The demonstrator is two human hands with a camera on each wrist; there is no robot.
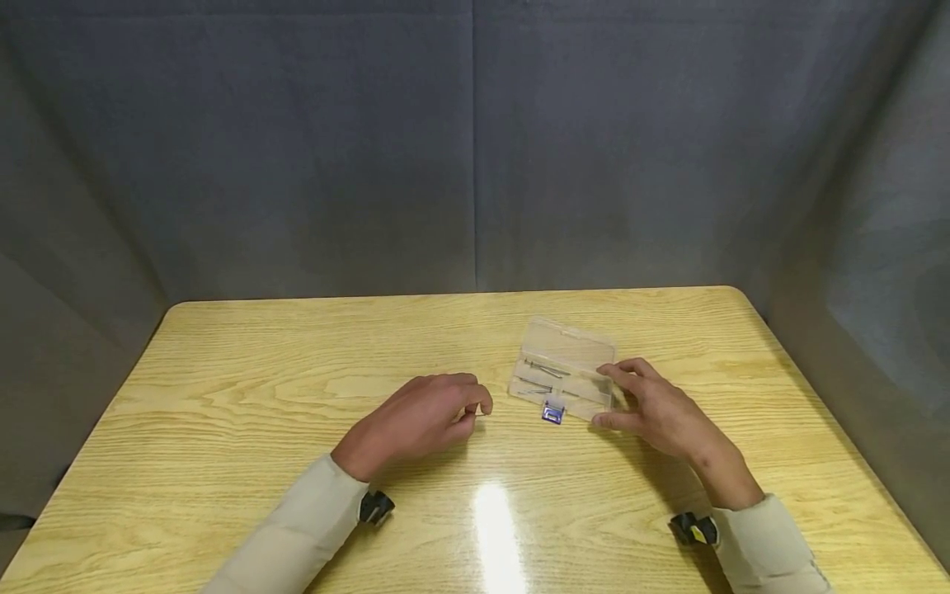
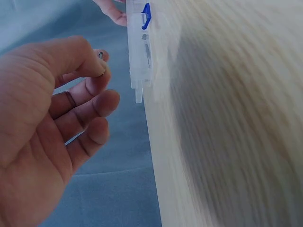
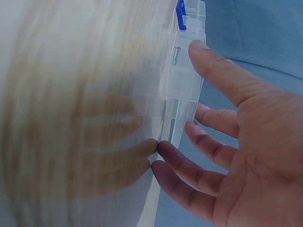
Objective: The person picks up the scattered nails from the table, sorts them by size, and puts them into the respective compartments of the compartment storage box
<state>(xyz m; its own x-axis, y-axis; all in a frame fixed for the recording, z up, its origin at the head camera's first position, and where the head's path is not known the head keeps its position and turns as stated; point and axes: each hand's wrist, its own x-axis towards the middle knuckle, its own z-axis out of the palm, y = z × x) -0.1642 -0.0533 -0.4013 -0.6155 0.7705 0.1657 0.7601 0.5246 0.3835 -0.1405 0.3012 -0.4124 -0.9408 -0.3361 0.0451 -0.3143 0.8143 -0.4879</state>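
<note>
A clear plastic compartment box stands on the table with its lid raised at the far side and a blue latch at its front. Several thin metal nail-like pieces lie in its compartments. My right hand holds the box at its right end, thumb at the front corner and index finger at the far side; its lower fingers touch the table in the right wrist view. Left of the box, my left hand pinches a small thin metal piece between thumb and index finger, mostly hidden by the fingertips.
Both hands work over a wood-grain table with rounded far corners. Grey curtains hang behind it and along both sides. A bright light reflection lies on the tabletop in front of the box.
</note>
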